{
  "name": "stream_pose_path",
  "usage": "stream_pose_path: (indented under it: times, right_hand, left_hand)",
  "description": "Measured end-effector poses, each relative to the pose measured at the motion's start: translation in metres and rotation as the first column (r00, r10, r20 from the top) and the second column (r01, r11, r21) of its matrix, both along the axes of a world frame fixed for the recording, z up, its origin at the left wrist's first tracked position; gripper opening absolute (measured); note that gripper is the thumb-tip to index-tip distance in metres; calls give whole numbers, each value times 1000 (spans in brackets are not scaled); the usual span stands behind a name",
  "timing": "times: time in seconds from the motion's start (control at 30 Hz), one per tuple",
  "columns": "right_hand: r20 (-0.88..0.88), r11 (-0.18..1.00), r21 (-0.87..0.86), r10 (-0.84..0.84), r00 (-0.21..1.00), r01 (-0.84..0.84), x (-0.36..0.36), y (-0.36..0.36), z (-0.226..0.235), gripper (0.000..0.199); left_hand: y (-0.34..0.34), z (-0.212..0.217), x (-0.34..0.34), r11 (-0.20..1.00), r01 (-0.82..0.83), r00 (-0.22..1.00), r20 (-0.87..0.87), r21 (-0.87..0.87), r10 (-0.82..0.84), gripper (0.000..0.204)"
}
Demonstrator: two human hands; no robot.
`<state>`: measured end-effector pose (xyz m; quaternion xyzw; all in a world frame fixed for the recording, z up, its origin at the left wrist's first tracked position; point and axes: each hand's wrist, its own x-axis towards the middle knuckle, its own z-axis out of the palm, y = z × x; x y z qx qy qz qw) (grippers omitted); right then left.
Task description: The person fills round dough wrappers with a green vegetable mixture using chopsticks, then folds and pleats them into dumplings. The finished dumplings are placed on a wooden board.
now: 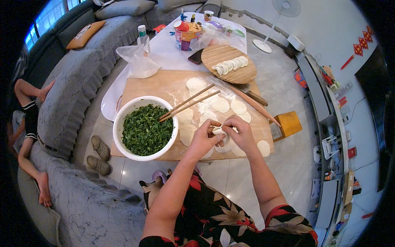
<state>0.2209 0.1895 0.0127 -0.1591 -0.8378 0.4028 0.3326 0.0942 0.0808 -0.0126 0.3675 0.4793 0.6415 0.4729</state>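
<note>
Between my two hands is a small folded dumpling (218, 131), held above the near edge of a floured wooden board (156, 84). My left hand (208, 137) curls its fingers around one side of it. The thumb and fingers of my right hand (239, 132) pinch its other side. To the left stands a white bowl (117, 131) of chopped green filling (145, 129), with a pair of wooden chopsticks (191, 103) resting in it. Several round dough wrappers (220, 104) lie flat on the board around my hands. My fingers partly hide the dumpling's edge.
Beyond, a round wooden board (224, 48) carries a row of finished dumplings (230, 65). A rolling pin (257, 106) and a knife (257, 97) lie at the right. A plastic bag (138, 61), a bottle (143, 39) and a phone (196, 57) are farther back. Someone's bare legs (31, 160) show on the sofa.
</note>
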Motion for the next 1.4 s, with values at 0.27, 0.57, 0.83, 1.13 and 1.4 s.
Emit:
stream_pose_path:
  times: [0.27,0.57,0.83,1.13,1.4]
  right_hand:
    - [115,998,17,56,992,-58,-4,0,8,6]
    - [100,997,37,65,993,-69,-6,-3,9,6]
    - [136,991,130,2,991,-20,-10,-3,3,7]
    - [167,993,95,59,984,-76,-16,-6,8,7]
    - [133,996,7,85,987,-87,-17,-4,6,8]
  left_hand:
    - [2,-6,0,1000,-7,1000,-30,-2,7,33]
    - [-1,0,-4,998,-14,996,-91,-63,9,31]
    - [-1,2,-4,997,-19,993,-121,-69,10,32]
    - [-2,2,-4,996,-36,996,-83,-80,30,34]
    - [0,-5,-7,998,4,998,-67,-65,-9,40]
